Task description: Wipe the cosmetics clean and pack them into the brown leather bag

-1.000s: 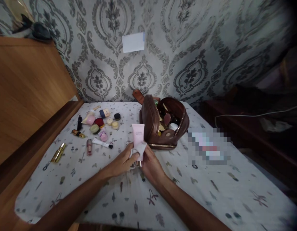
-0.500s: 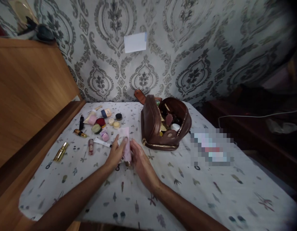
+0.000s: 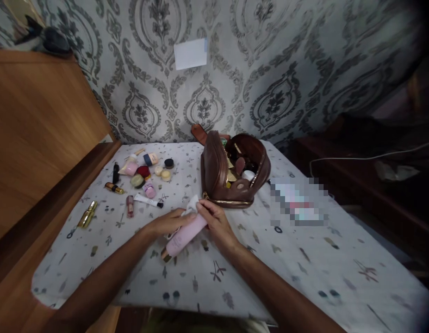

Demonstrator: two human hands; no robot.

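Observation:
A pink squeeze tube [image 3: 185,237] with a gold cap lies slantwise between my hands, its cap end toward me on the left. My left hand [image 3: 171,221] is closed on a white cloth [image 3: 192,206] pressed against the tube's side. The fingers of my right hand [image 3: 216,223] pinch the tube's far end. Just beyond my hands stands a brown cosmetic bag [image 3: 214,178], unzipped, with a makeup brush [image 3: 239,165] and a white-lidded jar [image 3: 248,175] inside. Left of my left hand is a white tube with a black cap [image 3: 147,200].
Several small jars and bottles cluster at the back left, among them a black-lidded jar [image 3: 169,163] and a green jar [image 3: 137,181]. A gold bottle [image 3: 87,214] lies near the left edge. On the right is a blurred-out flat item [image 3: 299,202]. A wooden panel [image 3: 44,120] borders the left.
The pink tube has turned from upright to slanting, cap toward the lower left. My right hand has moved up to its far end, and the white cloth now shows there.

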